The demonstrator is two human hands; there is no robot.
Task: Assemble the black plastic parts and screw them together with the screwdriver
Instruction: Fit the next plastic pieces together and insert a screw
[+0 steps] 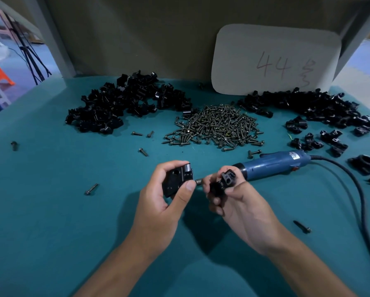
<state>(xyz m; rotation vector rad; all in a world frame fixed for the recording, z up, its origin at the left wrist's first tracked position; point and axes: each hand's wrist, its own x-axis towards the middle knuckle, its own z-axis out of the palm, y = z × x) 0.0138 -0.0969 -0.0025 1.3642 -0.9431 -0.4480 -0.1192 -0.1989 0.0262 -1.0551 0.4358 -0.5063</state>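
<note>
My left hand [164,198] grips a flat black plastic part [176,179] with holes in its face, held above the green table. My right hand [233,202] pinches a smaller black clamp-shaped part [225,181] a short way to the right of it; the two parts are apart. The blue electric screwdriver [272,165] lies on the table behind my right hand, its metal tip [198,181] pointing left between the two hands. A heap of dark screws [216,125] sits in the middle at the back.
A pile of black parts [124,103] lies at the back left and another pile [312,106] at the back right. Loose screws [302,227] are scattered on the green table [51,211]. The screwdriver's black cable [360,200] curves down the right side. A white card [276,58] leans at the back.
</note>
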